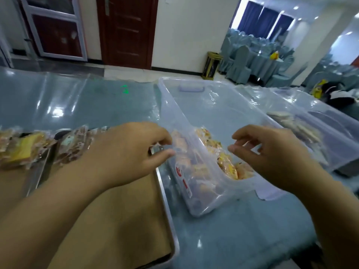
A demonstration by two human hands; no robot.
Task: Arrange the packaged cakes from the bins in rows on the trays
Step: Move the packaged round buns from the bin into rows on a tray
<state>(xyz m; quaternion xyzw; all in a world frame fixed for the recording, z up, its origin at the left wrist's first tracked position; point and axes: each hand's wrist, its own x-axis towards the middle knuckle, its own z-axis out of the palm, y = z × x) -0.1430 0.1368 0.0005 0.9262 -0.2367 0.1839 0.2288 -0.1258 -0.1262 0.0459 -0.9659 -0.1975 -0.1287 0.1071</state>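
The paper-lined tray (167, 200) lay mostly bare, cakes (71, 150) only along its far edge; the bin (194, 113) held many more. Right hand (272, 152) hung loose, empty; left hand (126, 152) grip unclear.

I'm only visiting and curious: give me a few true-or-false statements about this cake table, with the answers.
1. The nearest clear bin holds orange and yellow packaged cakes. True.
2. The metal tray is covered with cakes from end to end. False: its near part shows bare brown paper; wrapped cakes lie further off, to the left.
3. The right hand grips a cake. False: its fingers hang loosely curled over the bin and hold nothing.
4. A second clear bin with paler cakes stands to the right. True.
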